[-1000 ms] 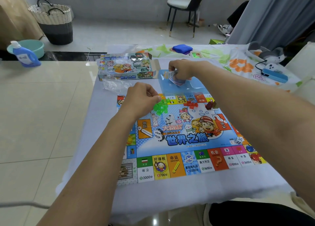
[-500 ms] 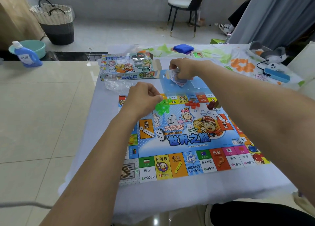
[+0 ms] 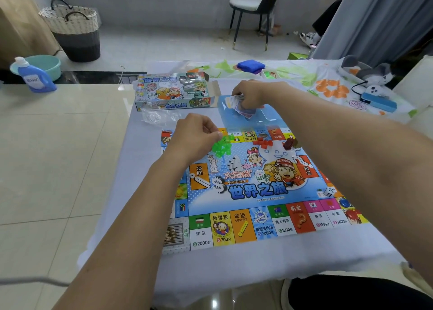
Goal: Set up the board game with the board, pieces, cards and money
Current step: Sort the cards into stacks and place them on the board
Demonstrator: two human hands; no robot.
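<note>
- Left hand [image 3: 195, 135]: one, fingers curled, tips pinching at the top of the green pieces; whether a piece is actually gripped cannot be told.
- Right hand [image 3: 251, 94]: one, fingers curled round a small stack of cards [image 3: 239, 102], held over the blue tray [image 3: 269, 117].
- Green pieces [image 3: 221, 147]: one heap of translucent blocks, number not countable, on the board at 3 o'clock of the left hand, touching its fingertips.
- Red pieces [image 3: 263, 143]: one small cluster, about five, on the board between the two forearms, at 6 o'clock of the right hand.
- Dark red pieces [image 3: 289, 143]: one small cluster, count unclear, just beside the right forearm.
- Die [image 3: 329, 191]: one, white, on the board near its 3 o'clock edge, close under the right forearm.
- Board [image 3: 257, 192]: one, unfolded flat on the white tablecloth [image 3: 234, 270], lying beneath both arms.
- Blue tray: one, at 12 o'clock of the board, touching its far edge.
- Game box [image 3: 173, 92]: one, at 12 o'clock of the left hand, well apart from it.
- Clear plastic bag [image 3: 157, 117]: one, crumpled, just beside the box's near side.
</note>
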